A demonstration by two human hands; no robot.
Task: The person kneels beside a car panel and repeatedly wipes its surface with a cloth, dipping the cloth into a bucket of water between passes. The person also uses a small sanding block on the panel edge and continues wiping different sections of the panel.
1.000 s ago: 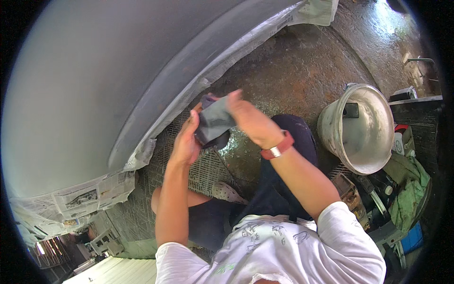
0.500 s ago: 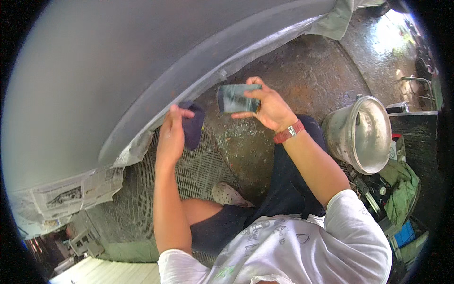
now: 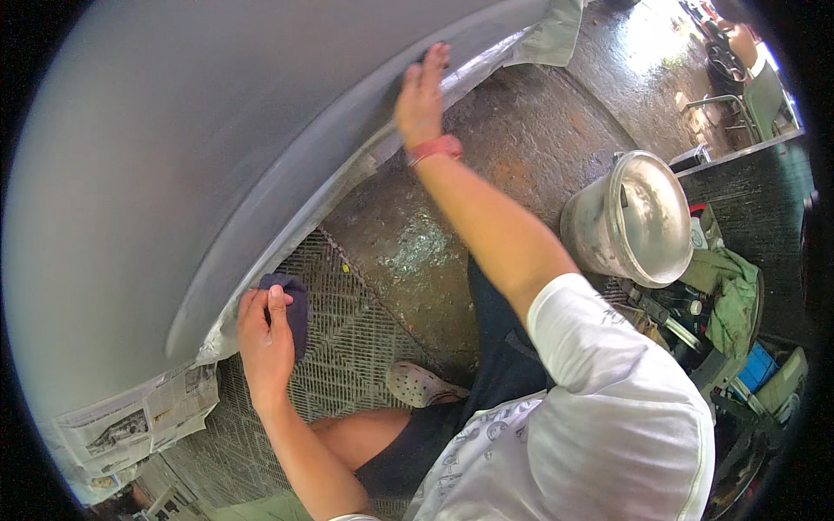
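A large matte grey vehicle body panel curves across the left and top. My right hand, with a red watch band, lies against the panel's lower edge, fingers stretched along it and slightly blurred. A dark edge shows at those fingertips; the rest of the thin rectangular sheet, which looks like sandpaper, is hidden under the hand. Nearer to me, my left hand is closed, pinching a dark purple cloth between thumb and fingers. The cloth hangs close to the panel's lower rim.
Newspaper and pale masking sheet line the panel's lower edge. A dented metal pot stands right on the wet floor. Beyond it are a green cloth, tools and a dark board. Another person's hand appears far right.
My right hand has moved up and left from open air onto the panel, with the sheet now mostly hidden. My left hand has shifted down and left with the cloth. The view has turned somewhat.
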